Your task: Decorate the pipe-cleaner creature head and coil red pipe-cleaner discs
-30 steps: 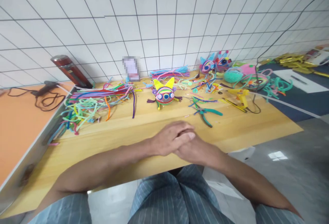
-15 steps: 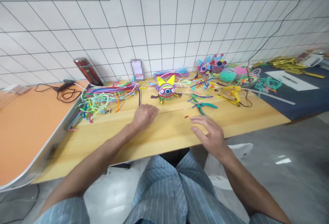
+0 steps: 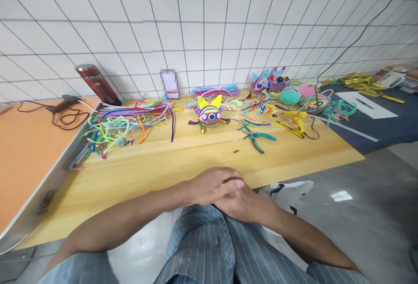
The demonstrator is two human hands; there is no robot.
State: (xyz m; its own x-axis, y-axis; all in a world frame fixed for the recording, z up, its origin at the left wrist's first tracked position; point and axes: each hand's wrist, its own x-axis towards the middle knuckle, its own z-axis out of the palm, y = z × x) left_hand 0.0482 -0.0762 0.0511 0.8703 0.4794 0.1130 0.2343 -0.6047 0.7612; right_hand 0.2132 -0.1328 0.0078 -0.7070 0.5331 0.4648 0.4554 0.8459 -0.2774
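Note:
At the front edge of the wooden table, my left hand (image 3: 212,185) and my right hand (image 3: 243,202) are folded together, fingers closed and overlapping, with no object seen in them. Beyond them sits a round decorated figure (image 3: 210,116) with yellow pointed ears, touched by neither hand. Teal-handled pliers (image 3: 257,137) lie open to its right, beside a few loose pipe cleaners. A small red piece (image 3: 236,151) rests on the wood between the pliers and my hands.
Pipe cleaners (image 3: 112,129) are heaped at left, near a red thermos (image 3: 98,85). A pixelated upright object (image 3: 170,85) leans on the tiled wall. At right are a yellow glue gun (image 3: 296,121), two similar figures (image 3: 261,84) and teal yarn (image 3: 339,111).
Both hands have come back towards my body and met at the table edge; before, they were apart over the table. The view has shifted slightly. The figure and pliers stay in place.

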